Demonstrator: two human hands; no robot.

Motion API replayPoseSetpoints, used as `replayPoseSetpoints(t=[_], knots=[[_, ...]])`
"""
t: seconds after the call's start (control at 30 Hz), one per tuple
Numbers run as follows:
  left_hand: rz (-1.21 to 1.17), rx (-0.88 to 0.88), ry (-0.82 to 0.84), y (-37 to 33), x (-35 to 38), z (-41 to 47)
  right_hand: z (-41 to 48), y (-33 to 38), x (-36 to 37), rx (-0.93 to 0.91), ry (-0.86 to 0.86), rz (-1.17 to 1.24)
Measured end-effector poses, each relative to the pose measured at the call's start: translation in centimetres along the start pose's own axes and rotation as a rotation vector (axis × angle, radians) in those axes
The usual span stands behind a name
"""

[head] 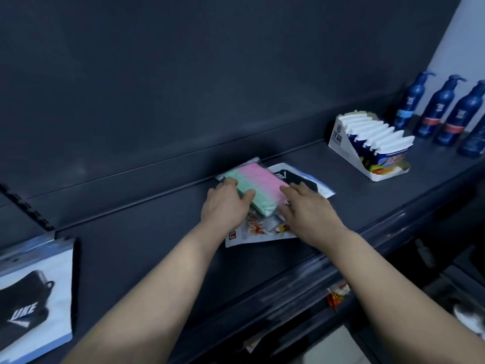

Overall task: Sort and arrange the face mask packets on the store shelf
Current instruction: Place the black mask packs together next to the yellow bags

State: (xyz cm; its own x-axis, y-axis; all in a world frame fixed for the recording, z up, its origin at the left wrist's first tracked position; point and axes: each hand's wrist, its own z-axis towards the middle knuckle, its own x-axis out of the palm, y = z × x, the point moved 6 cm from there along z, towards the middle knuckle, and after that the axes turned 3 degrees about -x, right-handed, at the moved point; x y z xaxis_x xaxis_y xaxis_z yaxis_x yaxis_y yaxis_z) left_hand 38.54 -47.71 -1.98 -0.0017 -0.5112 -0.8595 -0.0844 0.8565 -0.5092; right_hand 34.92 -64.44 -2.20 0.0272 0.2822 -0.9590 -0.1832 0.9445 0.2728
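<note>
The clear plastic packet of mint-green and pink face masks (pixel 258 185) lies mid-shelf on top of other packets. The left hand (pixel 225 203) grips its left edge, thumb over the green half. The right hand (pixel 308 206) rests flat-fingered against its right side, grasping nothing.

Both hands partly hide a white packet with a black mask (pixel 288 173) and a white printed packet with orange graphics (pixel 252 233) beneath. On the dark grey metal shelf (pixel 157 232), another black-mask packet (pixel 36 298) is cut off at the left. A white cardboard display box of sachets (pixel 346 151) and blue pump bottles (pixel 443 106) stand to the right.

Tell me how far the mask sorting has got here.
Done, apparently: one black-mask packet lies apart at the left end of the shelf. In hand: the left hand grips and the right hand rests on the pink-and-green packet topping the middle pile. Left: a second black-mask packet and a white printed packet lie overlapped beneath it.
</note>
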Motion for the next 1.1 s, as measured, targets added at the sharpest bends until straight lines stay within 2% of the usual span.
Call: replayPoseSetpoints(t=[0.17, 0.27, 0.37, 0.47, 0.53, 0.6, 0.7, 0.8, 0.9, 1.0, 1.1], knots=[[-0.044, -0.166, 0.005, 1.0, 0.5, 1.1, 0.7, 1.5, 0.7, -0.229, 0.077, 0.133], [-0.081, -0.274, -0.025, 2.2, 0.2, 0.9, 1.4, 1.1, 0.1, -0.293, 0.109, 0.29], [-0.023, -0.332, -0.024, 3.2, -0.5, 0.6, 3.1, -1.7, -0.8, -0.274, 0.019, 0.182], [0.124, -0.41, 0.002, 4.3, -1.6, -0.1, 4.0, -4.1, 0.1, -0.284, 0.122, 0.001], [0.182, -0.473, 0.014, 5.2, -2.2, -0.8, 3.7, -5.0, 0.9, -0.251, 0.199, -0.011], [0.232, -0.527, -0.005, 5.7, -2.6, -1.4, 3.4, -5.2, 0.7, -0.265, 0.151, -0.025], [0.298, -0.485, -0.132, 4.0, -2.7, -2.0, 3.4, -4.9, -0.2, -0.314, 0.065, -0.038], [0.202, -0.41, -0.219, 0.9, -2.2, -2.4, 3.4, -5.1, 0.1, -0.351, 0.125, -0.03], [0.194, -0.416, -0.155, -1.3, -0.6, -2.7, 2.9, -5.4, 0.6, -0.371, 0.198, 0.007], [0.148, -0.416, -0.122, -2.3, 1.3, -2.5, 2.2, -5.8, 0.1, -0.374, 0.118, 0.014], [-0.054, -0.451, -0.163, -2.6, 2.0, -2.4, 1.8, -5.9, -0.1, -0.386, 0.078, -0.008]])
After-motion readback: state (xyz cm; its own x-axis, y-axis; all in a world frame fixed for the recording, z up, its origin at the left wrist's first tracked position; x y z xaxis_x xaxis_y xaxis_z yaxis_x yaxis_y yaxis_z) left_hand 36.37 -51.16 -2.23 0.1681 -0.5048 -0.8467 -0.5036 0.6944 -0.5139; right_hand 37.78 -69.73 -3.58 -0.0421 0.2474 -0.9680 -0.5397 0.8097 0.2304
